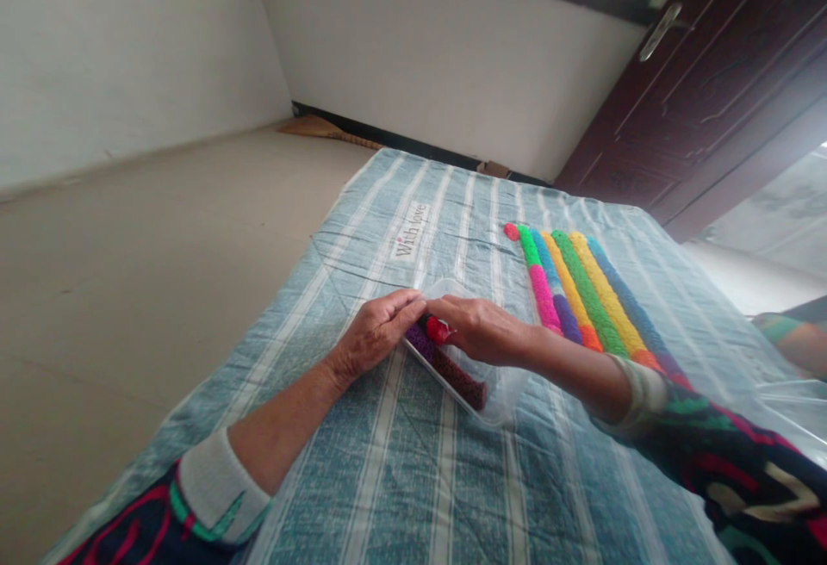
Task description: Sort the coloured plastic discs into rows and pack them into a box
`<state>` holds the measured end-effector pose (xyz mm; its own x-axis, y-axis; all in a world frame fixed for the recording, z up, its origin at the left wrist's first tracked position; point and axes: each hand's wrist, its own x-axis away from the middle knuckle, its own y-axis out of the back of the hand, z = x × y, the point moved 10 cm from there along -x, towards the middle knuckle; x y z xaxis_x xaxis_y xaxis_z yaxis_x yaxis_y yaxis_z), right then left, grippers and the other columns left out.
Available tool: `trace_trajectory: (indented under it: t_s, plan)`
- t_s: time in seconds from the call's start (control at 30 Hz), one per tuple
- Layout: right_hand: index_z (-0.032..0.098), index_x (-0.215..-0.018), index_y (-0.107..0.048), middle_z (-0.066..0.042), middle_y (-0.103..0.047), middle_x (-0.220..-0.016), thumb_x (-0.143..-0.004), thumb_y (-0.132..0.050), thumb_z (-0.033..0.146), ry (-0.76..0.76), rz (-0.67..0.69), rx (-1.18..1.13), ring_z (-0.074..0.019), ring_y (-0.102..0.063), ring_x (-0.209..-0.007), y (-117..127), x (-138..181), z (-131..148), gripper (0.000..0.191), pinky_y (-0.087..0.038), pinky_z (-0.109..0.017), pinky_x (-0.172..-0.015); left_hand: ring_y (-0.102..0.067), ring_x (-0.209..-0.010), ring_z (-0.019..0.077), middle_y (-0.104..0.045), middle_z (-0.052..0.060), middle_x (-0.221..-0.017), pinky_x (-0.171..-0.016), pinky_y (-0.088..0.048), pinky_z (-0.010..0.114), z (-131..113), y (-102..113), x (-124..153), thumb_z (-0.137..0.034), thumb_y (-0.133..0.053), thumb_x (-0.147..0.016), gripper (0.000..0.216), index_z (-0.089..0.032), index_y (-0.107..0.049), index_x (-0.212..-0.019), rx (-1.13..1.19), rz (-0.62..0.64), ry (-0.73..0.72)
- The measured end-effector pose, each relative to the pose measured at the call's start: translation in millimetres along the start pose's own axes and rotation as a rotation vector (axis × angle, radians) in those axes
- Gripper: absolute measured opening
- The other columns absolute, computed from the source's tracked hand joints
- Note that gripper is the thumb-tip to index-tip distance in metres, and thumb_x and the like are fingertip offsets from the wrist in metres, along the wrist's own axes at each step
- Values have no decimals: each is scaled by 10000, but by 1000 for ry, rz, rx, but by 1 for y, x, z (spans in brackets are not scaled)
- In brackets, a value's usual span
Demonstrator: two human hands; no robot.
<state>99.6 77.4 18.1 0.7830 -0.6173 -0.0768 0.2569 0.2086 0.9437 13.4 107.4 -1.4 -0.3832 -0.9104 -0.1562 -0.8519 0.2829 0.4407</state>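
Observation:
My left hand (pixel 378 331) and my right hand (pixel 481 328) meet over a clear plastic bag (pixel 500 397) on the striped bed cover (pixel 401 462). Both hands have their fingers closed on the bag's open end. Inside the bag lie fuzzy sticks, a purple-and-dark-red one (pixel 456 373) and a red tip (pixel 438 329) between my fingertips. Several more fuzzy sticks (pixel 585 289) in pink, blue, orange, green and yellow lie side by side on the cover just right of my right hand.
A bare floor (pixel 129 246) runs along the left of the bed, with white walls behind. A dark wooden door (pixel 711 74) stands at the upper right. Another person's arm (pixel 798 341) shows at the right edge.

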Motion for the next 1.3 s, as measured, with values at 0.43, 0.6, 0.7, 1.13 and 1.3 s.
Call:
trace_trajectory:
  t_s: [0.43, 0.6, 0.7, 1.13, 1.3]
  plan:
    - [153, -1201, -520, -53, -614, -916, -850, -530, 108, 8, -160, 14, -141, -568, -733, 34, 13, -3, 354, -418, -253, -617, -641, -944, 190, -707, 17, -996, -836, -505, 267, 1, 1, 0, -489, -450, -886, 412, -188, -666, -1066, -18, 8, 47]
    - [162, -1088, -611, -47, -641, -902, -853, -560, 159, -160, -411, 136, -135, -577, -716, 91, 29, -69, 240, -433, -259, -667, -649, -943, 198, -720, 14, -992, -857, -517, 295, 5, 5, 0, -470, -469, -876, 378, -199, -678, -1036, -22, -25, 64]
    - [156, -1059, -638, -68, -652, -970, -859, -544, 166, -428, -369, 310, -164, -601, -813, 110, 36, -135, 221, -441, -272, -757, -643, -1004, 229, -723, 34, -1041, -922, -503, 340, 6, 8, 0, -481, -489, -862, 384, -202, -678, -1045, -7, -49, 76]
    - [215, -1219, -631, -86, -636, -1232, -766, -654, 216, -675, 31, 444, -277, -565, -1128, 97, 13, -276, 453, -452, -305, -876, -621, -1096, 275, -711, 67, -1112, -1003, -468, 399, 17, 11, 3, -535, -510, -836, 441, -213, -686, -1080, 17, -39, 158]
    - [210, -1290, -581, -89, -633, -1242, -719, -682, 184, -645, 158, 454, -267, -580, -1113, 83, -1, -292, 581, -456, -289, -884, -630, -1076, 279, -716, 55, -1097, -969, -498, 396, 20, 11, 4, -525, -512, -833, 424, -223, -697, -1066, 13, -40, 166]
